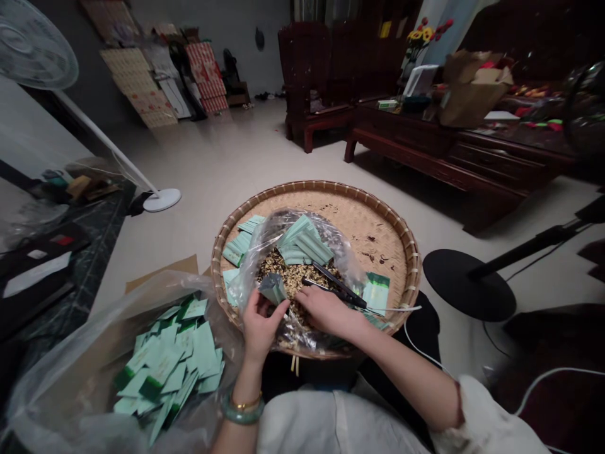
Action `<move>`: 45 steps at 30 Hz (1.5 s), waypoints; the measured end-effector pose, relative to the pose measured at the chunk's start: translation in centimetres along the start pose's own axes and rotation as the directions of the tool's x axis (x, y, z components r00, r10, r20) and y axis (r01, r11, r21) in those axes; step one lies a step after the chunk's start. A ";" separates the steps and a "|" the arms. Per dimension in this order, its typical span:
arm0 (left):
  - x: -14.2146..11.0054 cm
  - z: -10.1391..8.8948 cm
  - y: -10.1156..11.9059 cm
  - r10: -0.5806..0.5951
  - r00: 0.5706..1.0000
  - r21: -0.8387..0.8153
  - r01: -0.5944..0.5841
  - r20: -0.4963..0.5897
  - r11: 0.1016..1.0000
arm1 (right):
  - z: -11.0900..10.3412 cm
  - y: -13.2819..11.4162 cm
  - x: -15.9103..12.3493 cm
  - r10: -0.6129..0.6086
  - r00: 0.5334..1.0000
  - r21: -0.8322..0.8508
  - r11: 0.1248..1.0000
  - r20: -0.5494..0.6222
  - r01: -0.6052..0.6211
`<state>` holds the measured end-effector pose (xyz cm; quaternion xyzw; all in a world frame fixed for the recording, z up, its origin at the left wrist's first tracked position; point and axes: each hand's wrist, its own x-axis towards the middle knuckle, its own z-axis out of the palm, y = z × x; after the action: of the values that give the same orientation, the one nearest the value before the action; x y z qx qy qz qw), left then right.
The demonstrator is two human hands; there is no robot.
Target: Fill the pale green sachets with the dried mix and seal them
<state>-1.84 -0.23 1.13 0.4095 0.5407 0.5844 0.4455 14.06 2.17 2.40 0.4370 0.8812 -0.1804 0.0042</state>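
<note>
- Left hand [261,323]: grasping one green sachet [274,290], thumb on one side and fingers on the other; its dark mouth seems to face up, presumably so that nothing inside spills
- Sachet location: above the near-left part of the loose dried mix [293,275], inside the tray's outline; any stray pieces would likely drop back there
- Right hand [326,309]: fingers bent down at the mix, just beside the held sachet; tips partly hidden, so cannot tell whether they pinch anything
- Mix lies on a clear plastic liner [347,252], probably to keep the fine bits off the weave of the round bamboo tray [412,252]; a few dark shreds lie on the bare weave
- Sachet stack [307,241]: on top of the mix, beyond both hands, likely for easy reach
- Black straightener-like tool [338,289]: arms spread apart, hinge end to the right, beside the right hand; its white cord [397,309] crosses the rim, perhaps to keep it off the mix
- Large plastic bag [51,403]: left of the tray, mouth wide, holding a jumbled sachet heap [177,362]; apparently set close for the left hand
</note>
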 end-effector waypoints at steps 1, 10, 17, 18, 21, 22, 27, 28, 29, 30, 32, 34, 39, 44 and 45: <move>0.0 0.0 -0.1 0.000 1.000 0.001 0.000 -0.001 1.000 | 0.0 0.3 -0.6 0.032 0.999 -0.007 0.999 0.005 -0.032; -0.2 0.3 -0.3 0.008 1.000 0.015 -0.008 -0.013 1.000 | 1.1 0.1 -0.6 0.142 0.990 0.185 0.973 -0.016 -0.137; -0.3 0.0 -0.3 0.014 1.000 -0.009 -0.015 -0.005 1.000 | 1.0 0.1 0.6 -0.010 0.995 0.333 0.942 -0.097 0.042; -0.2 0.1 -0.3 0.015 1.000 -0.009 -0.015 -0.003 1.000 | 1.0 0.3 0.6 -0.009 0.994 0.330 0.943 -0.105 0.043; -0.2 0.2 -0.3 0.013 1.000 -0.005 -0.013 0.000 1.000 | 1.2 0.7 0.4 0.020 0.992 0.330 0.944 -0.121 0.022; -0.2 0.2 -0.2 0.012 1.000 -0.002 -0.012 0.002 1.000 | 1.1 0.8 0.4 0.032 0.991 0.333 0.943 -0.126 0.012; 0.0 0.2 -0.3 0.016 1.000 0.016 -0.016 0.009 1.000 | 0.8 0.5 0.7 0.036 0.994 0.294 0.956 -0.100 -0.005; 0.0 0.2 -0.4 0.021 1.000 0.020 -0.021 0.009 1.000 | 0.7 0.3 0.8 0.022 0.996 0.272 0.962 -0.083 0.001; 0.0 0.2 -0.4 0.025 1.000 0.024 -0.026 0.011 0.999 | 0.7 0.1 1.0 0.010 0.997 0.252 0.968 -0.070 0.008; 0.0 0.2 -0.5 0.029 1.000 0.027 -0.029 0.012 0.999 | 0.6 0.0 1.1 0.002 0.998 0.236 0.972 -0.062 0.013; 0.1 0.2 -0.6 0.034 0.999 0.033 -0.034 0.014 0.999 | 0.6 0.0 1.3 -0.004 0.998 0.229 0.973 -0.068 0.020; 0.1 0.1 -0.6 0.038 0.999 0.036 -0.039 0.013 0.999 | 0.6 0.2 1.2 0.004 0.995 0.252 0.967 -0.099 0.021; 0.2 0.1 -0.7 0.050 0.998 0.052 -0.051 0.033 0.997 | 0.4 1.5 0.3 0.070 0.978 0.410 0.912 -0.197 0.018; 0.3 -0.2 -1.5 0.086 0.993 0.142 -0.097 0.077 0.985 | 0.4 2.9 -0.5 0.183 0.959 0.669 0.743 -0.215 0.009; 0.3 -0.2 -1.7 0.103 0.991 0.173 -0.117 0.086 0.978 | 0.3 3.2 -0.5 0.201 0.960 0.718 0.696 -0.195 0.000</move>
<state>-2.03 0.03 -0.56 0.4990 0.5497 0.5415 0.3945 16.78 3.41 1.20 0.4718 0.7101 -0.4477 -0.2697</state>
